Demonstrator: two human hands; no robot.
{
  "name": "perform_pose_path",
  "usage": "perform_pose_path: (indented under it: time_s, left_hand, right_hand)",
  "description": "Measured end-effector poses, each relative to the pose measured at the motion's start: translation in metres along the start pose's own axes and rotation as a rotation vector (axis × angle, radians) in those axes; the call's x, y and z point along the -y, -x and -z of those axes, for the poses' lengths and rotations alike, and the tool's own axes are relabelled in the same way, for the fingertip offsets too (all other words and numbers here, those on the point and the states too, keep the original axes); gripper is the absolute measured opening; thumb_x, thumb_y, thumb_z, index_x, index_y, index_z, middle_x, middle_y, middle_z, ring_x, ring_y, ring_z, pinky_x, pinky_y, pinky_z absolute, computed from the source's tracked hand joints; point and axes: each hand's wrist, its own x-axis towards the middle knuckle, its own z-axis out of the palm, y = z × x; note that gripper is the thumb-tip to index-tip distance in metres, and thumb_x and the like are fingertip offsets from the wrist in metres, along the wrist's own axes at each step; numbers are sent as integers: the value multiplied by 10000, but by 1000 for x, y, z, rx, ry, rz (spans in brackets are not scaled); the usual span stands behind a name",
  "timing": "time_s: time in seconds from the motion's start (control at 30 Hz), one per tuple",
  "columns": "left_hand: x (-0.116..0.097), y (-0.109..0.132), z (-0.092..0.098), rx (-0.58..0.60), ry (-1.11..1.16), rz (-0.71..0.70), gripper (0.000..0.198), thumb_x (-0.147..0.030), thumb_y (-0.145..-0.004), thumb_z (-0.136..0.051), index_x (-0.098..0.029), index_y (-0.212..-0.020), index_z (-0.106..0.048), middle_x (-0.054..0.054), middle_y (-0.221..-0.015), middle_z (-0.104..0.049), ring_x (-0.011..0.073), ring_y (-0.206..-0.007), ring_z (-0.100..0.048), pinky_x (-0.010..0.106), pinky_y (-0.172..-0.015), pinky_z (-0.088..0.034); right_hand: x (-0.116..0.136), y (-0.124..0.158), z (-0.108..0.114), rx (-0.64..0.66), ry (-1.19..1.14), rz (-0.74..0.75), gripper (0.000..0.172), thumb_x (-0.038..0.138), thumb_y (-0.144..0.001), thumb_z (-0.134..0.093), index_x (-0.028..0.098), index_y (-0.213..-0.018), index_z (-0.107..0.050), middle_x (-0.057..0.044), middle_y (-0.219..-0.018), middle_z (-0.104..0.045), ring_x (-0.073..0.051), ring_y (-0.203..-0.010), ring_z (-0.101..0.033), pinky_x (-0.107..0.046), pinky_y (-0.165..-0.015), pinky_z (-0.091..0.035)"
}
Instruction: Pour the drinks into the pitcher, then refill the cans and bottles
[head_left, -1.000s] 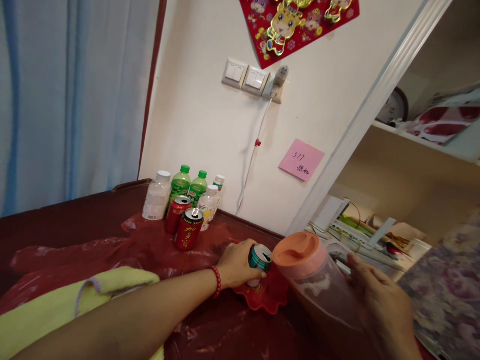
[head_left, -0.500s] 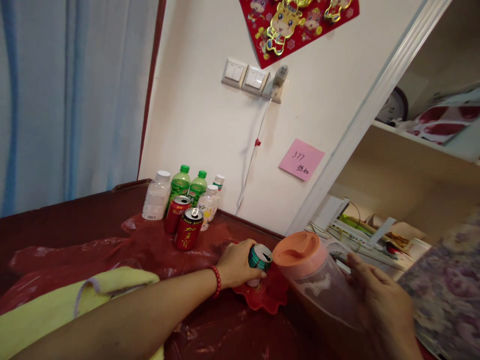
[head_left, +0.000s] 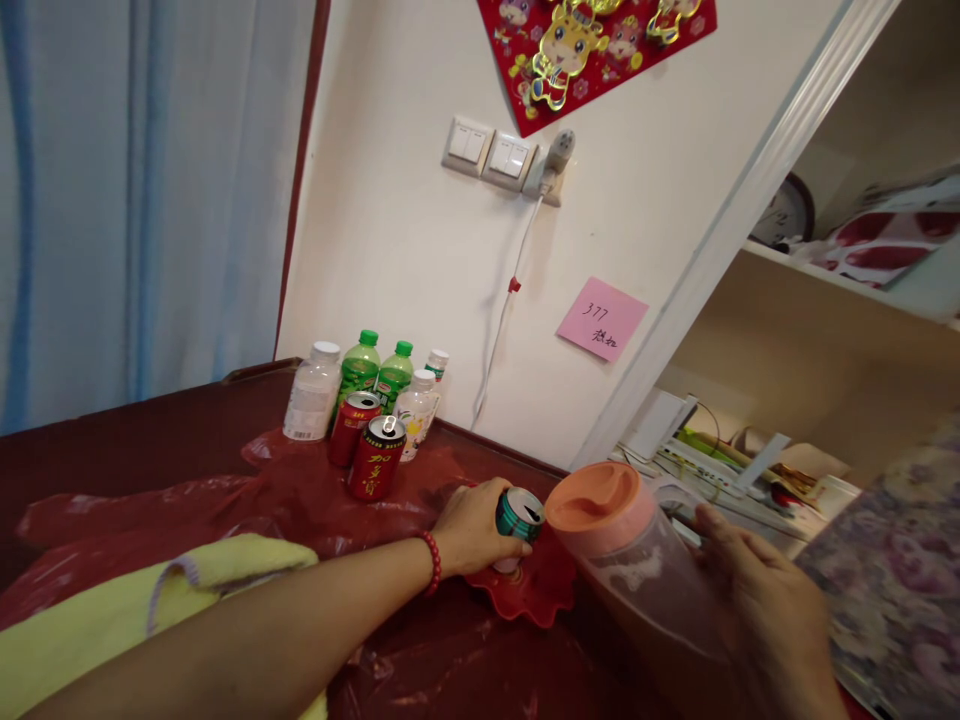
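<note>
My left hand point(head_left: 471, 527) is wrapped round an opened teal can point(head_left: 519, 515) that stands on a red scalloped dish point(head_left: 534, 598). My right hand point(head_left: 757, 610) grips the handle side of a clear pitcher with an orange lid point(head_left: 604, 500). The pitcher leans toward the can, its lid edge close to the can's top. A red bead bracelet point(head_left: 433, 563) circles my left wrist.
Two red cans point(head_left: 377, 457), two green bottles point(head_left: 361, 366) and pale plastic bottles point(head_left: 309, 392) stand at the back by the wall. A yellow cloth point(head_left: 150, 600) lies at the near left on the red plastic sheet point(head_left: 285, 490). Cluttered shelves point(head_left: 750, 470) stand on the right.
</note>
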Motion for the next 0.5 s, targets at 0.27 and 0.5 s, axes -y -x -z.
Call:
perform_pose_path:
  time_s: [0.27, 0.5]
  left_hand:
    - [-1, 0, 0, -7, 3, 3, 654, -461, -632, -905, -253, -1201, -660, 31, -1168, -778, 312, -1082, -721, 374, -896, -528]
    - [-1, 1, 0, -8, 7, 4, 649, -455, -630, -903, -251, -1199, -667, 37, -1170, -778, 318, -1082, -720, 382, -889, -527]
  right_hand:
    - [10, 4, -3, -82, 78, 2, 604, 674, -601, -915, 151, -858, -756, -40, -633, -641, -161, -458, -518, -239, -341, -343]
    - [11, 3, -2, -72, 63, -36, 666, 701, -553, -917, 149, -888, -756, -33, -637, -638, -164, -470, -534, -242, -358, -377]
